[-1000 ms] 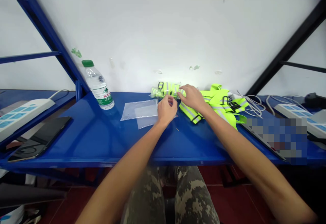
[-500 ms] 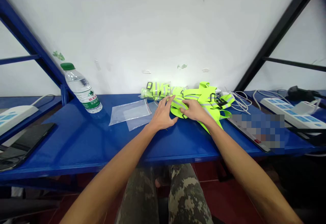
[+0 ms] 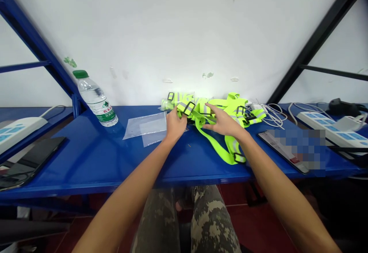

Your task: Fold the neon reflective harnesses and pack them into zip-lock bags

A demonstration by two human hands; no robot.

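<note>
A tangle of fluorescent yellow-green reflective straps [image 3: 235, 103] with silver stripes and black buckles lies against the wall. My left hand [image 3: 176, 124] is closed on one reflective strap [image 3: 181, 107], near a black buckle that sticks up past the fingers. Just to its right, my right hand [image 3: 224, 122] has thumb and forefinger spread apart around the straps, gripping none of them; its other fingers are partly hidden. One strap end [image 3: 230, 157] with a buckle hangs toward the table's front edge. Clear plastic bags [image 3: 146, 126] lie flat left of my left hand.
A water bottle [image 3: 96, 101] with a green cap stands at the left on the blue table [image 3: 115, 161]. A phone [image 3: 283, 151] and white cables [image 3: 271, 115] lie at the right. Power strips [image 3: 333, 128] and a dark phone [image 3: 31, 161] are farther out on either side.
My left hand has closed on a strap and raised its buckle. My right hand has opened its fingers. A strap end with a buckle has come loose toward the front.
</note>
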